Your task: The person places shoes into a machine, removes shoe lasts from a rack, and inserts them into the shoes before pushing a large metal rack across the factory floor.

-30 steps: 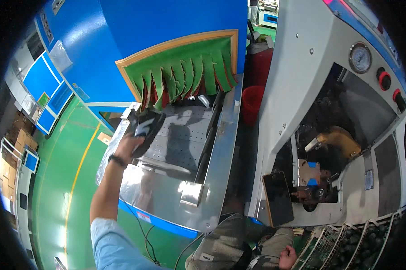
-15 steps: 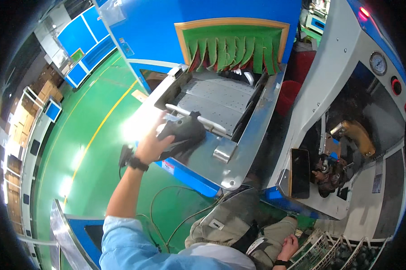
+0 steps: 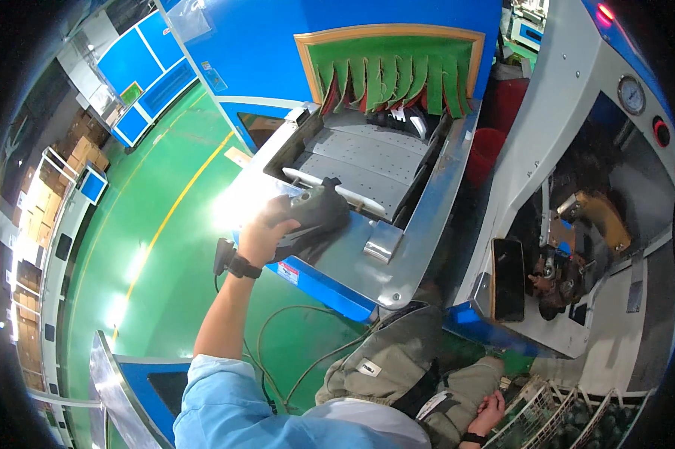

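Note:
My left hand is closed round a dark shoe at the near end of a conveyor, above the metal ledge. A greenish piece with a round hole shows in the top of that shoe, and its underside is hidden. My right hand lies low beside my thigh, fingers loosely curled, with nothing visible in it. Farther off, a black-and-white shoe lies on the grey perforated conveyor plates, partly under a green strip curtain.
At right stands a grey machine with a gauge and a clamp-like mechanism. A phone leans at its front edge. Wire racks hold dark items near my right hand. A cable hangs below the ledge.
The black-and-white shoe shows more from under the curtain, nearer me. The view has shifted slightly. My left hand still grips the dark shoe near the conveyor's end; my right hand stays low.

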`<state>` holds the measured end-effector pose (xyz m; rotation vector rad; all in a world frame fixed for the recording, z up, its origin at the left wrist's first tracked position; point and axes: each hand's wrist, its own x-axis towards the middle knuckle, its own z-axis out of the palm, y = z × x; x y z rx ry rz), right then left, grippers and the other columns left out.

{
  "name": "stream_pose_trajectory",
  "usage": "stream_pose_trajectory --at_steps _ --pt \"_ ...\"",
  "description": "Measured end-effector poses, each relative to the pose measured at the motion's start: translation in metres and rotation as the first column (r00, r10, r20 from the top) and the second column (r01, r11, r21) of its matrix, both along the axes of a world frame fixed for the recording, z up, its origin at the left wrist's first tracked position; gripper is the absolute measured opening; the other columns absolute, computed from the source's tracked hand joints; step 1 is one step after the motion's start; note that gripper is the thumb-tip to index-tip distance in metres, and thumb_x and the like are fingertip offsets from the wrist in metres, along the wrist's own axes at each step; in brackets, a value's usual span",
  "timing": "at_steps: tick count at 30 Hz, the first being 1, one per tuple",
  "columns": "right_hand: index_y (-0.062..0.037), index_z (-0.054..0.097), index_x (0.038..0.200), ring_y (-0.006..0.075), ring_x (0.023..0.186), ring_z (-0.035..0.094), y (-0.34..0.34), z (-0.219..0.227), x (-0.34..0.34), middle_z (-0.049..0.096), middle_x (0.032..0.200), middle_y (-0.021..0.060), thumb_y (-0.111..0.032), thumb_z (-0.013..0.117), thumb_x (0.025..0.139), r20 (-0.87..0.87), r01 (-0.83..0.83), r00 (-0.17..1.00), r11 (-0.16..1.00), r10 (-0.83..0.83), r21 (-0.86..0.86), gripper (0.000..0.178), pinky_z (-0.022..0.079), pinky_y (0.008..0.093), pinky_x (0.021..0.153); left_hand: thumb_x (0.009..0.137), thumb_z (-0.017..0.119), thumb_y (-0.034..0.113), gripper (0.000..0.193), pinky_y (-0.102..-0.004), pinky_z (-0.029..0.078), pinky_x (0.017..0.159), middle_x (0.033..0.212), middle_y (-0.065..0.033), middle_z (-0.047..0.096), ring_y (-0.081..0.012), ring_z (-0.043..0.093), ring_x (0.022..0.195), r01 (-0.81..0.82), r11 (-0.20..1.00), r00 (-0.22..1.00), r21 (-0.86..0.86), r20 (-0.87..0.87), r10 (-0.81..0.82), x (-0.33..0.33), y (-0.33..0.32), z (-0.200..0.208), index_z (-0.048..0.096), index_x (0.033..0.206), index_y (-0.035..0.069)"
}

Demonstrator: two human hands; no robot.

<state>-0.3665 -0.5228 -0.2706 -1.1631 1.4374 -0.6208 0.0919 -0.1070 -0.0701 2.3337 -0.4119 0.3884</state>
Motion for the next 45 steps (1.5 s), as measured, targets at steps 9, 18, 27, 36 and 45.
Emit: stream_pose_trajectory --at_steps 9,18,27,36,45 --pt "0.0010 0.058 0.112 0.0114 0.052 0.045 -0.003 -0.009 0.003 0.055 0.075 0.0044 -0.004 0.051 0.089 -0.103 -0.095 0.991 0.995 0.090 -0.040 0.024 0.036 0.0266 0.046 0.072 0.082 0.022 0.085 -0.0424 0.047 0.096 0.125 -0.0245 0.057 -0.0389 0.058 0.115 -0.243 0.958 0.970 0.150 0.019 0.243 -0.001 -0.023 -0.027 0.035 0.140 -0.001" --pt "0.0002 0.059 0.114 0.0119 0.052 0.045 0.000 0.010 0.013 0.057 0.072 0.0056 -0.005 0.054 0.090 -0.107 0.035 0.994 0.999 -0.032 0.018 0.025 0.036 0.0277 0.045 0.074 0.078 0.023 0.089 -0.0463 0.038 0.105 0.132 -0.0276 0.049 -0.0426 0.047 0.123 -0.541 0.814 0.822 0.214 0.340 0.457 0.080 0.005 -0.051 0.030 0.144 -0.002" --pt "0.0020 0.058 0.111 0.0118 0.050 0.045 -0.019 -0.020 -0.015 0.058 0.073 0.0080 -0.004 0.052 0.091 -0.123 0.050 0.991 0.998 -0.047 0.025 0.022 0.035 0.0289 0.042 0.078 0.077 0.033 0.084 -0.0409 0.041 0.102 0.128 -0.0237 0.055 -0.0352 0.053 0.119 -0.052 0.998 0.995 0.026 0.084 0.049 0.092 -0.150 -0.018 0.034 0.142 -0.001" --pt "-0.0016 0.060 0.125 0.0361 0.116 0.055 -0.006 -0.006 -0.009 0.060 0.125 0.0181 -0.035 0.056 0.097 -0.363 -0.319 0.892 0.944 0.269 -0.083 0.044 0.044 0.0488 0.098 0.063 0.080 0.064 0.132 -0.0484 0.035 0.108 0.142 -0.0459 0.017 -0.0571 0.034 0.130 -0.280 0.951 0.832 0.129 -0.462 0.307 0.253 -0.335 -0.054 0.005 0.151 0.000" --pt "-0.0009 0.057 0.123 0.0278 0.093 0.048 -0.027 -0.038 -0.025 0.057 0.108 0.0149 -0.024 0.053 0.095 -0.240 -0.213 0.949 0.977 0.204 -0.015 0.036 0.038 0.0418 0.079 0.074 0.060 -0.003 0.067 -0.0432 0.053 0.083 0.112 -0.0166 0.062 -0.0386 0.063 0.095 0.028 0.868 0.862 -0.496 -0.428 -0.272 0.250 -0.243 -0.061 0.038 0.138 0.003"
